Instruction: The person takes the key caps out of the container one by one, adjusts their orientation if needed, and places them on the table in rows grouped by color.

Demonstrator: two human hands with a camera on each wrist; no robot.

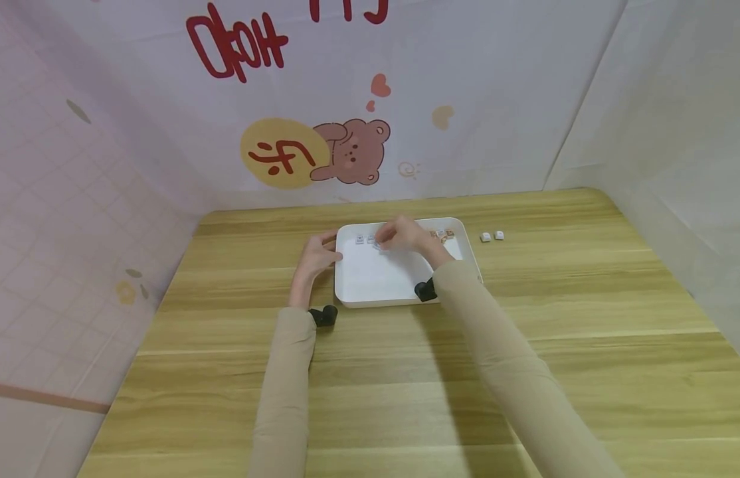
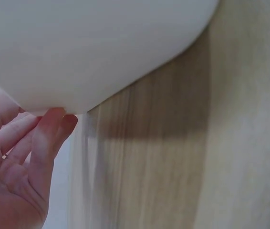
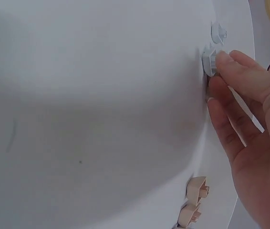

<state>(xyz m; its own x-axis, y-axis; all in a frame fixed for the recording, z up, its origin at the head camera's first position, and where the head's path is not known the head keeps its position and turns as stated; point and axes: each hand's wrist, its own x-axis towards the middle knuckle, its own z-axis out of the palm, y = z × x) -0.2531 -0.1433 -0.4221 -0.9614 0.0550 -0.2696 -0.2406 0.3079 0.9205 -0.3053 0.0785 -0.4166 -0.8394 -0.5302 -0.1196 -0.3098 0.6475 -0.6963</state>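
Observation:
A white tray [image 1: 386,280] lies on the wooden table. At its left side is my left hand [image 1: 316,255], its fingers touching the outer wall; in the left wrist view the fingertips meet the tray's edge [image 2: 92,57]. My right hand [image 1: 402,236] reaches over the tray and pinches a pale keycap [image 3: 210,62] between thumb and fingers near the far rim. Beside that one, other pale keycaps [image 1: 360,239] stand along the far side. Tan and white keycaps [image 1: 450,234] sit at the tray's far right, partly behind the right wrist.
Two white keycaps [image 1: 485,237] lie on the table to the right of the tray. A printed cloth [image 1: 477,119] with a bear and red characters hangs behind the table [image 1: 585,299], and white cloth borders both sides.

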